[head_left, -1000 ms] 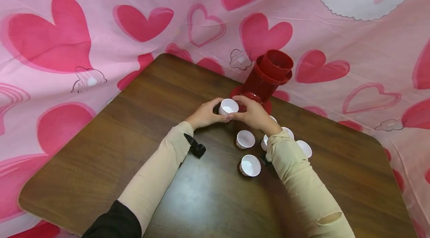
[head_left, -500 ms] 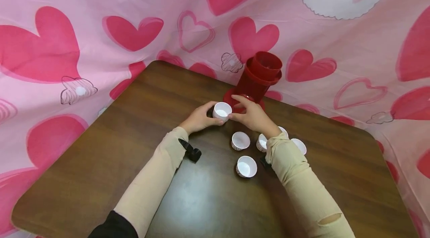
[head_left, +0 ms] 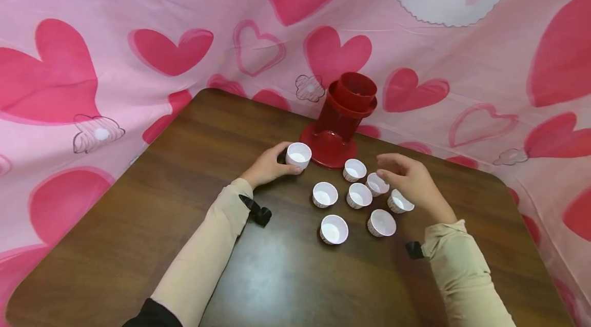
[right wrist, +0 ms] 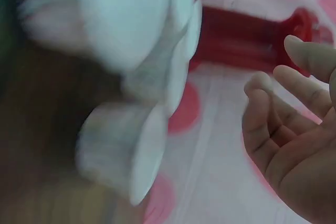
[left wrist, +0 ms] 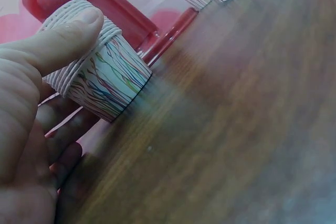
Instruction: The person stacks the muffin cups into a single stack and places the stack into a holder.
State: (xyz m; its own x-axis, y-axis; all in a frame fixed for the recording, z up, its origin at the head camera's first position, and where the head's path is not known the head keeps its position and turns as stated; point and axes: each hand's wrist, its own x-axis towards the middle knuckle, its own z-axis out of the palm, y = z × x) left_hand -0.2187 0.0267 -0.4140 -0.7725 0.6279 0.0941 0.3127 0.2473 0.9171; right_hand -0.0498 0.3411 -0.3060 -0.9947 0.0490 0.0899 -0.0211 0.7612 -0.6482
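Observation:
My left hand holds a stack of nested white paper cups, thumb on the near side. In the left wrist view the stack shows several rolled rims and coloured wavy lines on its side. My right hand hovers above the right-hand cups with fingers loosely bent and nothing between them. Under it is a paper cup, partly covered by the hand. In the right wrist view the hand is apart from the blurred cups. Several single paper cups, among them a front one, stand upright on the table.
A red cylindrical holder with a round base stands at the table's back, behind the cups. The brown wooden table has rounded corners. Pink cloth with hearts hangs around it.
The right hand has let go of the cup stack and moved right, over the loose cups. The left hand keeps holding the stack. The head view has shifted slightly.

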